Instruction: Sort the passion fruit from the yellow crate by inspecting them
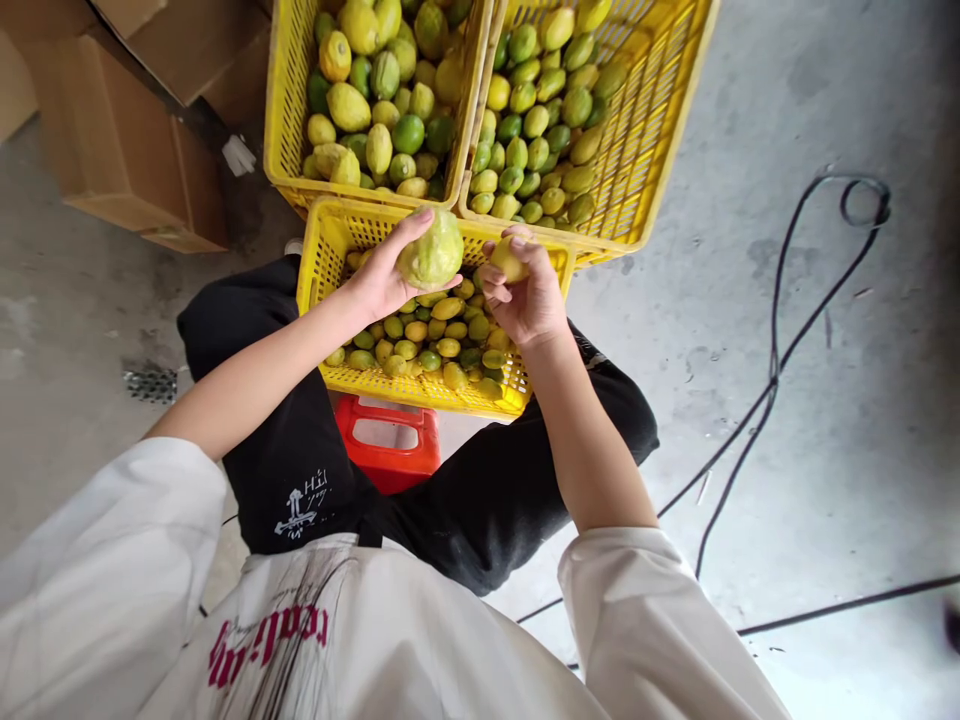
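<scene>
My left hand (390, 268) is closed around a large, bumpy, pale green lemon (433, 250), thumb on top. Beside it, my right hand (529, 290) grips a smaller yellow lemon (508, 261) in curled fingers. Both hands are above the near yellow crate (420, 397), which holds many small yellow and green lemons (448, 347). Two more yellow crates touch its far side. The far left crate (360, 196) contains larger lemons (349, 106), and the far right crate (667, 130) has medium ones (536, 122) gathered toward its left side.
A red plastic stool (405, 458) shows between my legs. Cardboard boxes (120, 140) stand at the upper left. Black cable (780, 370) loops over the concrete floor (847, 450) on the right. A dark metal mesh piece (150, 384) lies on the left.
</scene>
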Demonstrator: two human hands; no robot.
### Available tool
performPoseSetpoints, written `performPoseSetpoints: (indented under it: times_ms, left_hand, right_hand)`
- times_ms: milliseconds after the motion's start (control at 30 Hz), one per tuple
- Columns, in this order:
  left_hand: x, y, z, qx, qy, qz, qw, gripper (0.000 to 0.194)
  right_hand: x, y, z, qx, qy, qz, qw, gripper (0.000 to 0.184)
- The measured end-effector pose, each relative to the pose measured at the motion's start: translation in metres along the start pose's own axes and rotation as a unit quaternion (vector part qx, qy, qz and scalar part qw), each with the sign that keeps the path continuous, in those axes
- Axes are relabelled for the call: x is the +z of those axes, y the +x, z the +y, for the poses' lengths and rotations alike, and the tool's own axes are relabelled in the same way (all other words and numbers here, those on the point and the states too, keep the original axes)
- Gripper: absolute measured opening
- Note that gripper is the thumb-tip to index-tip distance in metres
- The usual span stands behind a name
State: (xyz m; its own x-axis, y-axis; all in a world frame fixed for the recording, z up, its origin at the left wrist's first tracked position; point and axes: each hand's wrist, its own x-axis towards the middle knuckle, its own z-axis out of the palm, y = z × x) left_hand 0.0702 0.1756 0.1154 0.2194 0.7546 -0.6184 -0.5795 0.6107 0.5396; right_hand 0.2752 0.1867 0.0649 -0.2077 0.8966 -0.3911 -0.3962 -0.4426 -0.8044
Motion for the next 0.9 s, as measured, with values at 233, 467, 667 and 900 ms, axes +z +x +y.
performPoseSetpoints:
  times_ms: [233,467,667,900]
  left_hand:
    - [0.01,-0.006,0.003,0.001,0.014,-0.022,1.0,0.038]
    - [0.009,-0.006,0.008,-0.001,-0.045,-0.004,0.999,0.044]
    - [0.006,-0.001,0.001,0.005,-0.021,-0.006,1.0,0.04]
    - [0.0,0.0,0.001,0.002,-0.025,-0.004,1.0,0.042]
  right_hand:
    - [0.002,-0.004,-0.005,-0.015,-0.037,-0.002,0.999,0.055]
    - [0.0,-0.01,-0.016,-0.032,-0.036,-0.021,0.999,0.059]
    - [-0.001,-0.018,-0.015,0.013,-0.024,0.011,1.0,0.054]
    - [-0.011,-0.012,-0.008,0.014,-0.044,0.003,0.999,0.054]
